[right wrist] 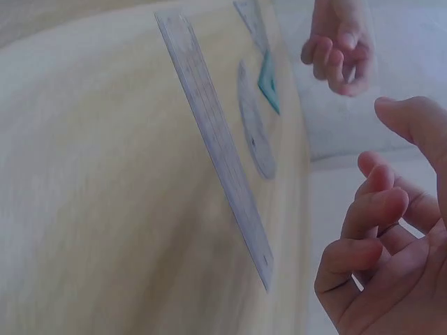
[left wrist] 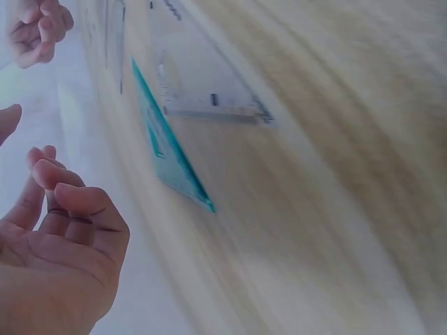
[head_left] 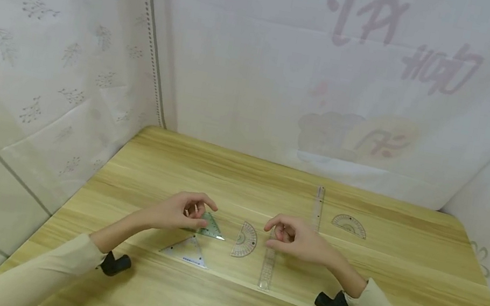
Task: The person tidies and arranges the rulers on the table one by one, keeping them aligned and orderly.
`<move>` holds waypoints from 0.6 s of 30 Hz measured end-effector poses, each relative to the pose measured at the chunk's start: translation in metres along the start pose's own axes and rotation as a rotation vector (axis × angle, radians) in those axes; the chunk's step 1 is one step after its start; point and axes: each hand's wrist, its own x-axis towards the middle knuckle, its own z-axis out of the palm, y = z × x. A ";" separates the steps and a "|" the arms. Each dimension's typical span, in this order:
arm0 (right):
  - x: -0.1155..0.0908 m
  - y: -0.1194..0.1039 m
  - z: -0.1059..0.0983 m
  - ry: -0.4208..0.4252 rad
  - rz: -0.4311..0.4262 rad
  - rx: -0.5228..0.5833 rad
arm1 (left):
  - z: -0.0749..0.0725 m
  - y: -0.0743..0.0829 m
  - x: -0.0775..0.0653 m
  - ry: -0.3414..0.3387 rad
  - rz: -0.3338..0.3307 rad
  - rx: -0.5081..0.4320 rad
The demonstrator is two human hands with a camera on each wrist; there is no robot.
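Note:
My left hand [head_left: 182,212] hovers above the table with loosely bent fingers and holds nothing. Below its fingertips lies a green set square [head_left: 214,229], partly hidden by the hand in the head view. Just nearer the front is a clear set square [head_left: 189,253]. A clear protractor [head_left: 245,241] lies between the two hands. Over a clear ruler [head_left: 266,273] hangs my right hand [head_left: 303,241], its fingers also loosely bent around nothing; it covers the ruler's far end in the head view. The right wrist view shows a gap between that hand and the ruler [right wrist: 213,139].
Behind the right hand lie a second ruler [head_left: 318,204] and a second protractor [head_left: 350,225]. All rest on a wood-grain table [head_left: 178,305]. Patterned white cloth [head_left: 250,66] hangs along the table's back and sides.

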 end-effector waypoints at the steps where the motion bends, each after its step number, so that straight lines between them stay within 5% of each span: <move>1: -0.002 -0.001 -0.004 0.003 -0.003 -0.001 | 0.000 0.001 0.002 -0.004 0.000 -0.004; 18: -0.029 0.015 -0.036 0.055 -0.008 -0.011 | 0.024 0.013 0.047 0.024 0.056 0.006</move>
